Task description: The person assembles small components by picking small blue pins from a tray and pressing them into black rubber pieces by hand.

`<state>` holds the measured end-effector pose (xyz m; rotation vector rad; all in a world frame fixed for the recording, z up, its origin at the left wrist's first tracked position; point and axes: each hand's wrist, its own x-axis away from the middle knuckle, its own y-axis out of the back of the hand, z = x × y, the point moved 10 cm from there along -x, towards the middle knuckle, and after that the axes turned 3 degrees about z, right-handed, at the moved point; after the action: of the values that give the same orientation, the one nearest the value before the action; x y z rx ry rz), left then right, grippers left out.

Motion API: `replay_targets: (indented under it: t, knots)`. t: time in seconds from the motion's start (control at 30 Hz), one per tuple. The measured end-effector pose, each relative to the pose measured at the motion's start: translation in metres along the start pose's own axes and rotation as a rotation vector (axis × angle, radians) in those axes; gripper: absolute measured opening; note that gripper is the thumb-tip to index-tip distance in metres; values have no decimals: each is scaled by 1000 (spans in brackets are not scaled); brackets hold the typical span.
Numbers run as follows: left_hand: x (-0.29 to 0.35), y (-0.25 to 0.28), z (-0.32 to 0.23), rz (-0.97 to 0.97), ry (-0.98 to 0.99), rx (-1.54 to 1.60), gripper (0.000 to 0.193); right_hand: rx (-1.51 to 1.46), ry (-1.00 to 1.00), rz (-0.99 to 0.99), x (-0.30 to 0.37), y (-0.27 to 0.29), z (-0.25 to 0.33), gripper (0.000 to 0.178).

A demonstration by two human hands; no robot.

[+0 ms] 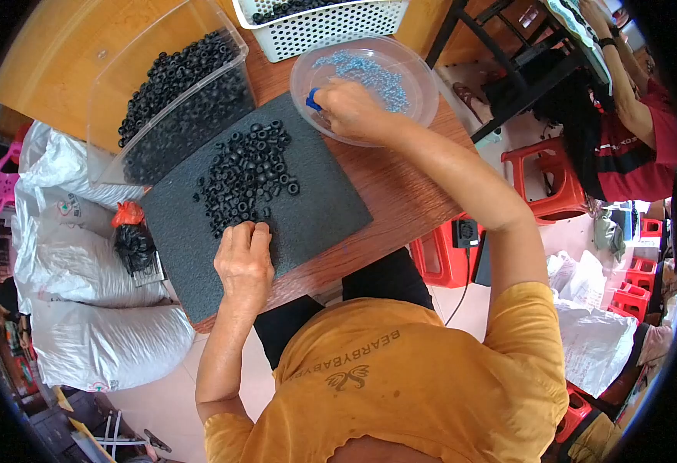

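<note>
A loose pile of small black rings (249, 174) lies on a dark grey mat (327, 212). My left hand (243, 258) rests at the pile's near edge, its fingers curled down and pressed together; whatever they may hold is hidden beneath them. To the right, my right hand (350, 110) is closed on a small blue object (313, 100), of which only one end shows past the fingers. This hand is over a round clear plastic bowl (428, 89) with many tiny light-blue pieces (369, 75) in it.
A clear plastic bin (99, 154) of black rings stands beyond the mat, beside a white perforated basket (327, 35). White sacks (99, 339) are stacked left of the wooden table (400, 197). A red stool (543, 181) and another person (639, 131) are at the right.
</note>
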<state>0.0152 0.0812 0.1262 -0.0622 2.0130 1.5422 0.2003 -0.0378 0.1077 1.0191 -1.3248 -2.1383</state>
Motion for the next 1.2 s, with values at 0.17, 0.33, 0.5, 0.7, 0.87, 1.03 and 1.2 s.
replay_targets:
  t: [0.17, 0.33, 0.5, 0.7, 0.87, 1.03, 1.2]
  knots:
    - [7, 1, 8, -2, 46, 28, 22, 43, 28, -26, 5, 0, 5, 8]
    - [9, 5, 12, -3, 97, 97, 22, 48, 62, -56, 6, -5, 1, 11]
    - [25, -6, 51, 35, 536, 612, 24, 6, 40, -256, 20, 34, 16, 14]
    - [44, -37, 66, -138, 889, 1490, 21, -647, -259, -56, 44, 19, 67, 18]
    - [45, -45, 55, -227, 943, 1818, 21, -870, -282, -15, 57, 3, 118, 25]
    - [46, -43, 48, -259, 919, 1854, 21, -897, -282, 19, 56, -7, 130, 22]
    - [44, -36, 40, -167, 877, 1649, 25, -838, -291, 42, 56, -11, 130, 22]
